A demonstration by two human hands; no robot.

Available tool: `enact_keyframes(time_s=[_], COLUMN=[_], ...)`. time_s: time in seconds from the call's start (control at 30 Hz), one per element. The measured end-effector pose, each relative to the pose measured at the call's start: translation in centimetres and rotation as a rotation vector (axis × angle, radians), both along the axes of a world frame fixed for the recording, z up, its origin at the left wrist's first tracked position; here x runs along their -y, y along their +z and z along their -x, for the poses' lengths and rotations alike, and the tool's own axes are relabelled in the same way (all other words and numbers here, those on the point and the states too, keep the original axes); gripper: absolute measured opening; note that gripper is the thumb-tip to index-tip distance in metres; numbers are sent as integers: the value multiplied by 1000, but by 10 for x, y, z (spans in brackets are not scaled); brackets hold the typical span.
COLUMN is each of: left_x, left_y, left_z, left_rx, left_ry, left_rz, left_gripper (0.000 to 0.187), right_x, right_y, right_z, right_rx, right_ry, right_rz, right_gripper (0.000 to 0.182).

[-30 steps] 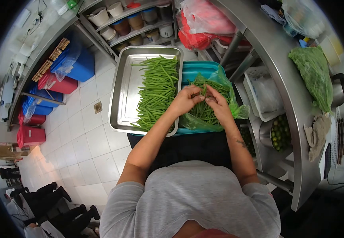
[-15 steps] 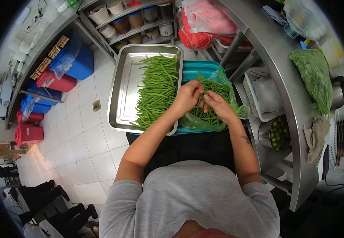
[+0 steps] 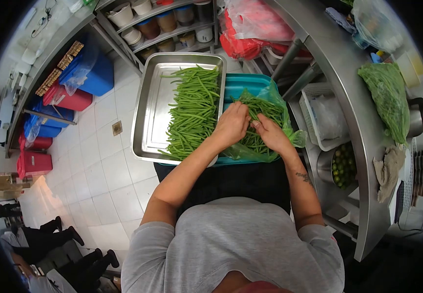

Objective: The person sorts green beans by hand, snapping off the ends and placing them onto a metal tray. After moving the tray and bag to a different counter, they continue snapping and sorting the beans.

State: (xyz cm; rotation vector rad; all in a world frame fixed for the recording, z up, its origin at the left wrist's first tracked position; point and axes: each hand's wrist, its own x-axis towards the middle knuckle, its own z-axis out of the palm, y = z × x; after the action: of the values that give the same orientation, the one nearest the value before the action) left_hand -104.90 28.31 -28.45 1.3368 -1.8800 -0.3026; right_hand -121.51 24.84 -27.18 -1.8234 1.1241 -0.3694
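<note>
Long green beans [image 3: 192, 115] lie in a thick row along the right side of a steel tray [image 3: 145, 110]. Beside it, more beans fill a thin green plastic bag [image 3: 270, 157] set in a teal tub [image 3: 238, 85]. My left hand [image 3: 232, 124] is over the bag's left part, its fingers curled closed on green beans. Just to the right, my right hand [image 3: 271, 134] has thumb and fingertips pinched together at the beans. A small gap separates the two hands. The fingers partly hide what they grip.
On my right runs a steel counter [image 3: 341, 63] bearing a green bag of leaves [image 3: 382, 95] and a cloth [image 3: 390, 171]. Beneath it are a white basket [image 3: 311, 90] and a pot of small green fruit [image 3: 343, 166]. Lidded bins [image 3: 92, 73] stand left; people's legs [image 3: 57, 237] show lower left.
My hands have come slightly apart from where their fingertips met. The left hand has turned more palm-down over the beans. The tray and tub stay in place.
</note>
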Motion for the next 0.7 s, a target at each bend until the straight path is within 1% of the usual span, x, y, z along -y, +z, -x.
enact_keyframes(time_s=[0.07,0.1,0.17,0.2,0.23,0.27,0.3,0.33,0.37,0.4,0.43,0.47,0.53,0.63,0.7], left_x=[2,4,9,10,13,15,17,16,16,15,13,14,17,20,16], left_y=[-8,-15,-26,-22,-18,-15,-25,-17,-7,7,18,24,29,24,22], left_z=[4,7,10,5,-3,-10,-15,-19,-24,-28,-31,-34,-37,-34,-26], left_rx=[17,43,93,-23,-140,-256,-329,-408,-486,-564,-579,-456,-210,-68,74], left_ry=[27,116,296,268,234,194,110,54,1,-51,-111,-146,-217,-267,-207], left_rz=[68,6,-118,-233,-349,-468,-401,-483,-559,-636,-631,-564,-427,-272,-68], left_gripper=[14,16,19,17,16,14,13,15,16,18,20,19,16,9,8], right_x=[-2,-3,-18,-24,-26,-23,-19,-14,-9,-7,-8,-8,-8,-6,-6], right_y=[5,9,31,37,22,14,7,1,-4,-4,-4,-5,-1,14,16], right_z=[-4,-7,-14,-16,-13,-9,-4,2,8,11,13,13,12,11,9], right_rx=[-113,-169,-183,-191,-31,18,66,113,114,128,142,155,122,48,5], right_ry=[26,37,57,67,42,16,-12,-37,-46,-36,-25,-14,36,63,61], right_rz=[72,110,84,72,14,-22,-60,-95,-225,-238,-255,-272,-174,-76,-19], right_gripper=[30,29,29,29,29,30,30,31,33,33,33,34,32,28,26])
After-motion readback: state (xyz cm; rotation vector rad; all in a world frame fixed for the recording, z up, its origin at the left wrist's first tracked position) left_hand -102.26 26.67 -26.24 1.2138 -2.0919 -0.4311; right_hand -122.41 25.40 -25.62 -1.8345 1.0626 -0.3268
